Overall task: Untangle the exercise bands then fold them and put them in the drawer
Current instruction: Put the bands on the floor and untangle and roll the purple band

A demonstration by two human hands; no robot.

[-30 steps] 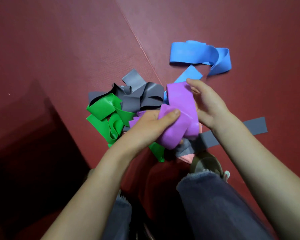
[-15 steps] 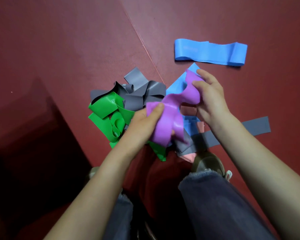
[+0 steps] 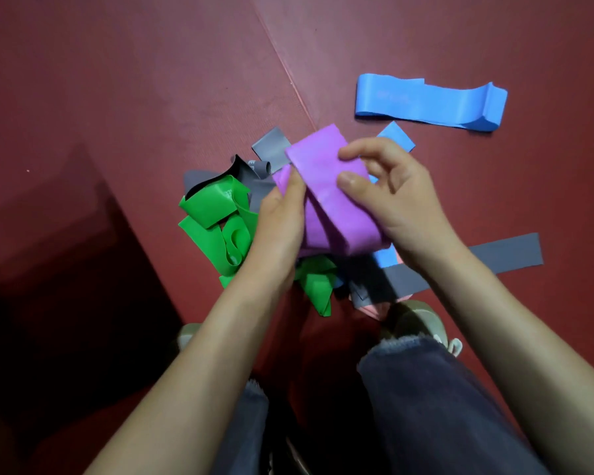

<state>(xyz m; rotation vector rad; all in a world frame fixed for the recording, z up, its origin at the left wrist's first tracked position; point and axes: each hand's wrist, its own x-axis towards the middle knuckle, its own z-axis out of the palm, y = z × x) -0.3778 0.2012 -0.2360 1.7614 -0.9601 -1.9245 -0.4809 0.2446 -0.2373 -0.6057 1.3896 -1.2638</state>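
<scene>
A purple band (image 3: 326,186) is held above a tangled pile on the red floor. My left hand (image 3: 282,228) grips its left side and my right hand (image 3: 391,197) pinches its upper layer between thumb and fingers. The band lies in flat folded layers. Under it sit a crumpled green band (image 3: 216,217), a grey band (image 3: 271,149) and another blue band (image 3: 396,135), partly hidden. A grey strip (image 3: 501,250) runs out to the right from under my right wrist. A separate blue band (image 3: 426,102) lies flat farther away on the right. No drawer is in view.
The red floor mat (image 3: 151,80) has a seam (image 3: 288,73) running diagonally toward the pile. A dark shadowed area (image 3: 48,286) fills the lower left. My jeans-clad legs (image 3: 426,406) and a shoe (image 3: 419,323) are right below the pile, with a bit of pink band (image 3: 374,308) beside the shoe.
The purple band went from a twisted bunch to flat folded layers between my hands. The far blue band went from crumpled to stretched out flat.
</scene>
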